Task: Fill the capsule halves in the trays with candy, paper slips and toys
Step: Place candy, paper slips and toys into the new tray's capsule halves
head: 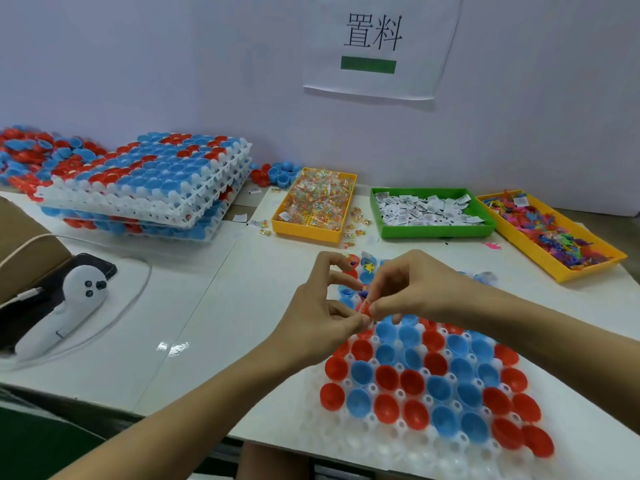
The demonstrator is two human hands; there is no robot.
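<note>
Two bare hands meet fingertip to fingertip

The left hand (323, 308) and right hand (414, 289) reach forward on bare forearms, thumbs and forefingers pinched together, remaining fingers loosely curled and raised.

The tray (381, 441) lies nearest on the desk (214, 306) — three bins behind it: candy (313, 206), slips (431, 211), toys (550, 233) rightmost; stacked trays (149, 185) far left.
</note>
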